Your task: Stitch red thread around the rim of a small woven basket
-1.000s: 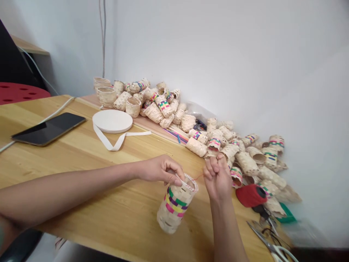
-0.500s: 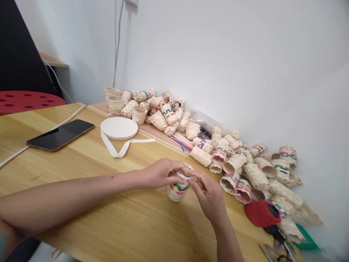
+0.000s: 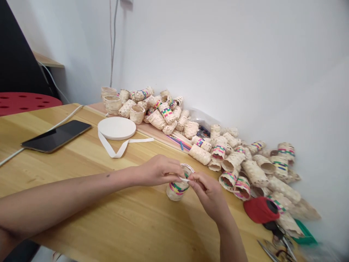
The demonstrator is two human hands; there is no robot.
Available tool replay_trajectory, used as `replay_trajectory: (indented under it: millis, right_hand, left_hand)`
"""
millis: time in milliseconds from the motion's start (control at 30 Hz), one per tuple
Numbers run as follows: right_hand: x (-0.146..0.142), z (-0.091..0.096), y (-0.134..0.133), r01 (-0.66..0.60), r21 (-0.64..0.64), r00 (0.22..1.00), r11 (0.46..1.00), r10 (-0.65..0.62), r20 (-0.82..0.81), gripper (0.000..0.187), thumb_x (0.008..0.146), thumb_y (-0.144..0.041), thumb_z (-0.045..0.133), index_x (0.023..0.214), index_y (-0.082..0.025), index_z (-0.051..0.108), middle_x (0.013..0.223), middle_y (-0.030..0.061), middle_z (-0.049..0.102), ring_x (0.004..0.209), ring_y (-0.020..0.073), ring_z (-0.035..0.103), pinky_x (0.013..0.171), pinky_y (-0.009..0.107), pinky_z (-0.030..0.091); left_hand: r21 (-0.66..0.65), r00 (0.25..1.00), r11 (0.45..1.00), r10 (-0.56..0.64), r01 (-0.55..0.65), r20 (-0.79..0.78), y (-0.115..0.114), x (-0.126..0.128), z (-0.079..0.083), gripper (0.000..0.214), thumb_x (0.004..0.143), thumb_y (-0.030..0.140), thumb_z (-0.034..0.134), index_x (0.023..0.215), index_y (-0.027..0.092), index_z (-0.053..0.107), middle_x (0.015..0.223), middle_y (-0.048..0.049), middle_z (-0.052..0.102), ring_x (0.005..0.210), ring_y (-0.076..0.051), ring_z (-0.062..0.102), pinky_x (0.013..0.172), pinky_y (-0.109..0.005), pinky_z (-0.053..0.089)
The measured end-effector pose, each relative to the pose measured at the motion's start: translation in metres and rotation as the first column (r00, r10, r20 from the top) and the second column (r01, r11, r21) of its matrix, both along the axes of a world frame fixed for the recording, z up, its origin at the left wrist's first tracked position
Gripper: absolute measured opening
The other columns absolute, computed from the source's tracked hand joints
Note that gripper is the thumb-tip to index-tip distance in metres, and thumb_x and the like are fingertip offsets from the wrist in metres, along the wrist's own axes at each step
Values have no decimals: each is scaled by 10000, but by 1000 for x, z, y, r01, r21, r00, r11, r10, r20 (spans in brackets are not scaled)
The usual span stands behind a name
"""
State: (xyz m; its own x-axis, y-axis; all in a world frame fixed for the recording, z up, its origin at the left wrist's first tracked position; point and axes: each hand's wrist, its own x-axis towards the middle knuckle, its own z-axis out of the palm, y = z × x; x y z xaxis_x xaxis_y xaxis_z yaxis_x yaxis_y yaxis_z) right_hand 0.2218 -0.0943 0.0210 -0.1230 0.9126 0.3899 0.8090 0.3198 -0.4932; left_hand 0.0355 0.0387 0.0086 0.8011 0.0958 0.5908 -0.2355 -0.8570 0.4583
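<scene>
A small woven basket (image 3: 176,193) with a pink, green, blue and yellow band stands on the wooden table in front of me. White trim with stitch-like marks runs along the far part of its rim. At the near side of the rim, a white tape (image 3: 184,179) stretches between my hands. My left hand (image 3: 165,171) comes in from the left, its fingers closed on the tape and covering part of the rim. On the other side, my right hand (image 3: 209,193) pinches the tape between thumb and fingers. Its fingertips partly hide the basket's edge.
A roll of white tape (image 3: 116,128) lies on the table, its loose end folded in front. Left of it is a black phone (image 3: 56,135) beside a cable. Many woven baskets (image 3: 200,154) are heaped along the wall. A red object (image 3: 259,210) and scissors (image 3: 268,250) lie at the right.
My left hand has shifted slightly at the rim, and more of the basket's opening and white trim shows. The view has moved a little; both hands stay at the tape.
</scene>
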Motion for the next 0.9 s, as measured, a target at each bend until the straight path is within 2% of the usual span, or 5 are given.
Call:
replay_trajectory:
  millis: [200,333,533,700,900]
  right_hand:
    - [1,-1,1,-5,23,1000,1000,4,13,123,919,-253,551,855,-208,646,724,-16,639,645,120,561,611,212,388]
    - [2,-4,3,25,133,998,991,-16,-67,106,890,-255,597,912,-202,685,715,-16,669,565,108,558,543,204,399]
    - [-1,-4,2,-51,139,997,989,58,-51,101,895,-180,584,900,-203,683,795,-10,700,701,104,622,650,176,429]
    - [-2,-3,2,-19,121,1000,993,19,7,101,906,-192,568,867,-199,662,709,-25,647,612,95,561,582,180,384]
    - [-3,-2,3,6,100,999,995,-10,31,138,915,-216,546,830,-195,653,578,-51,525,505,90,441,522,199,318]
  left_hand:
    - [-95,998,995,-22,16,-63,-5,0,5,202,930,264,517,872,134,660,815,-49,645,751,-123,576,683,-181,407]
    - [-120,996,992,-37,27,-84,-4,-1,8,228,943,271,497,859,139,662,845,-52,656,793,-130,588,715,-182,414]
    - [-135,996,991,-29,18,-79,-1,3,2,174,922,251,537,902,148,676,862,-48,667,809,-135,599,725,-184,411]
    - [-172,996,985,-32,17,-88,-3,4,-1,145,901,239,564,956,156,669,898,-47,663,830,-134,586,733,-190,406]
    - [-340,996,939,17,-46,-87,-7,6,-4,158,837,219,611,950,136,683,837,-27,634,701,-105,539,647,-189,384]
